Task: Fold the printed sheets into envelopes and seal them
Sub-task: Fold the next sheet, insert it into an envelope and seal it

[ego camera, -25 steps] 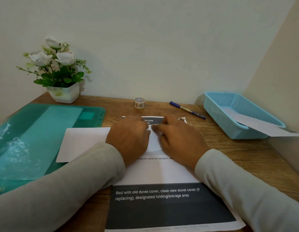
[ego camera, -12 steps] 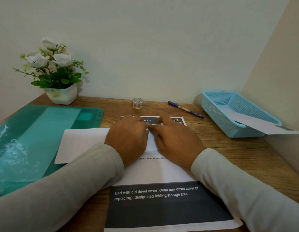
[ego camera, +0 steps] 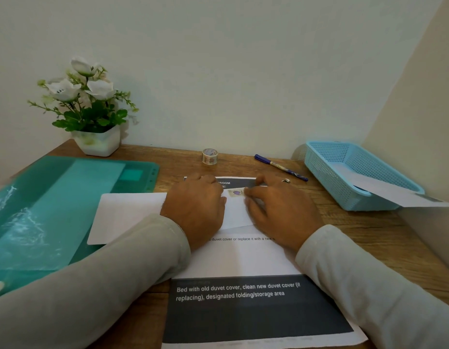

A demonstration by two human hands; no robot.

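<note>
Now left hand (ego camera: 195, 207), flat, presses folded sheet (ego camera: 237, 216); right hand (ego camera: 278, 210), flat, touches tape strip (ego camera: 236, 192).

A home desk corner: wooden desk (ego camera: 369, 238), potted flowers (ego camera: 89, 107), pen (ego camera: 280, 167).

Envelope (ego camera: 234, 214) mostly hidden under left hand (ego camera: 195, 205), right hand (ego camera: 278, 210); tape strip (ego camera: 236, 192) print blurred (purplish blot).

A pot of white flowers (ego camera: 92, 117) stands at the far left corner of the wooden desk (ego camera: 356, 230). In front of it lies a green plastic folder (ego camera: 55, 210). 1 blue pen (ego camera: 280, 167) lies near the wall.
</note>
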